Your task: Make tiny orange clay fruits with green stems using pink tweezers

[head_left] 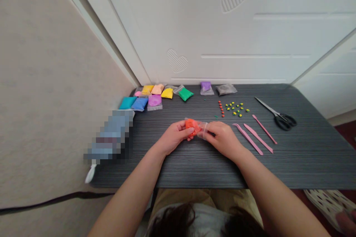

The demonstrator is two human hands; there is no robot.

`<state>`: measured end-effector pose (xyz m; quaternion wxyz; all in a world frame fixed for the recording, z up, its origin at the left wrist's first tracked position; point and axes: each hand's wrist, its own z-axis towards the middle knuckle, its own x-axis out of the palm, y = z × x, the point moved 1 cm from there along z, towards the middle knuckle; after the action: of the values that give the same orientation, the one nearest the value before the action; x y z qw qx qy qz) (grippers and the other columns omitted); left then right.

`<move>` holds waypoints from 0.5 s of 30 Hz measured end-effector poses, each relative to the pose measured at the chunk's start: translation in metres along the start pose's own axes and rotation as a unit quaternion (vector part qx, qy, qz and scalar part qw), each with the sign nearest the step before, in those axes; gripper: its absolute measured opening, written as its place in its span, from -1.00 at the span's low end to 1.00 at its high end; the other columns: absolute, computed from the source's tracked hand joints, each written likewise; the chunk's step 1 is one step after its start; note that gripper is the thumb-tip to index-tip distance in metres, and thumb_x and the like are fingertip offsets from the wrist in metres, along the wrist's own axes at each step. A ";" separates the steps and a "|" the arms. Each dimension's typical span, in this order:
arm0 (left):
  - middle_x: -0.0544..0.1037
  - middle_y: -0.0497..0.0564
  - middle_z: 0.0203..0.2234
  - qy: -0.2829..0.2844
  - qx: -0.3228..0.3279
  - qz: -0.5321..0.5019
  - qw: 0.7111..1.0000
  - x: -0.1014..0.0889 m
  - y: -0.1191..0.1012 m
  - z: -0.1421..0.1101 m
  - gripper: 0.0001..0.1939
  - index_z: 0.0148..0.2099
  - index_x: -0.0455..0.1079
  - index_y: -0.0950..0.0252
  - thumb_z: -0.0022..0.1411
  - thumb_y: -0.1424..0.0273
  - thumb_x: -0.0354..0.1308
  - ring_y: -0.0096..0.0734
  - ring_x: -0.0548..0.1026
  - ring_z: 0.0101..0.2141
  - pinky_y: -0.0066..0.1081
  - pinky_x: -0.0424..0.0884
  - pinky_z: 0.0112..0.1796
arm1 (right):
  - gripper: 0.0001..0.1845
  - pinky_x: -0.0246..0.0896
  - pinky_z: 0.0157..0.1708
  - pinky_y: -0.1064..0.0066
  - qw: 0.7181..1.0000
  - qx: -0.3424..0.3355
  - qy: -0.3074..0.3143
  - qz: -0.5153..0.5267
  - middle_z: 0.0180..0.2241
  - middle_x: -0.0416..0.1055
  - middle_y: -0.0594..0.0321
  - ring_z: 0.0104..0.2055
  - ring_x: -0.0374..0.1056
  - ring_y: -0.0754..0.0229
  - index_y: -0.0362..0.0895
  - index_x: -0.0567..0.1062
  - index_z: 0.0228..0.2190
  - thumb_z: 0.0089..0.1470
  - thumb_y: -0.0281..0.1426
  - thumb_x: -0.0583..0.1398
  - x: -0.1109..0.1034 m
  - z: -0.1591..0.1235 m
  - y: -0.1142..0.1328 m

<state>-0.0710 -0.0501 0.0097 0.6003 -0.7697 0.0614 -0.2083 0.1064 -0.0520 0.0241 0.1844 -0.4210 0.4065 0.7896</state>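
Note:
A small clear zip bag of orange clay [191, 126] is held just above the table's middle. My left hand [177, 135] is closed round the clay-filled end, thumb on top. At the bag's mouth is my right hand [222, 137], its fingers bent and gripping there; the fingertips are partly hidden by the plastic. Beyond the hands lie a short column of orange bits [221, 109] and a cluster of yellow-and-green bits [235, 109]. Tiny green bits [216, 117] rest close to my right hand.
Right of my hands are pink tweezers [249, 140], a pink clay knife [258, 138], a thin pink tool [264, 129] and black-handled scissors [278, 115]. Along the back lie bags of green [185, 94], purple [206, 86] and grey clay [226, 89]. More coloured bags and a blurred object [111, 137] stand left.

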 end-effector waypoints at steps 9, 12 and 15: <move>0.41 -0.03 -0.46 0.005 -0.004 -0.004 1.000 -0.002 0.002 0.000 -0.73 -0.24 0.36 0.38 0.03 0.31 0.18 -0.59 0.27 -0.53 -0.50 0.20 -0.46 | -0.82 0.12 -0.33 0.47 0.997 0.009 -0.014 0.082 -0.41 0.44 0.24 -0.37 0.31 0.27 -0.11 0.46 -0.41 0.08 -0.34 0.07 -0.002 -0.001 0.005; 0.40 -0.02 -0.46 0.004 -0.001 -0.017 1.000 -0.002 0.001 0.001 -0.75 -0.24 0.34 0.39 0.04 0.34 0.17 -0.60 0.27 -0.53 -0.50 0.20 -0.46 | -0.82 0.12 -0.30 0.44 0.997 0.016 -0.022 0.067 -0.41 0.44 0.23 -0.35 0.31 0.25 -0.10 0.46 -0.42 0.06 -0.31 0.09 -0.002 -0.001 0.003; 0.41 -0.02 -0.45 0.002 0.000 -0.027 1.000 -0.001 0.001 0.000 -0.75 -0.24 0.35 0.39 0.03 0.36 0.18 -0.60 0.27 -0.53 -0.50 0.20 -0.46 | -0.81 0.11 -0.30 0.43 0.999 0.016 -0.022 0.044 -0.45 0.42 0.24 -0.36 0.29 0.24 -0.11 0.45 -0.47 0.06 -0.31 0.09 -0.001 -0.001 0.002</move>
<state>-0.0720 -0.0494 0.0083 0.5945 -0.7706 0.0412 -0.2260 0.1064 -0.0539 0.0256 0.1653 -0.3820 0.4332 0.7995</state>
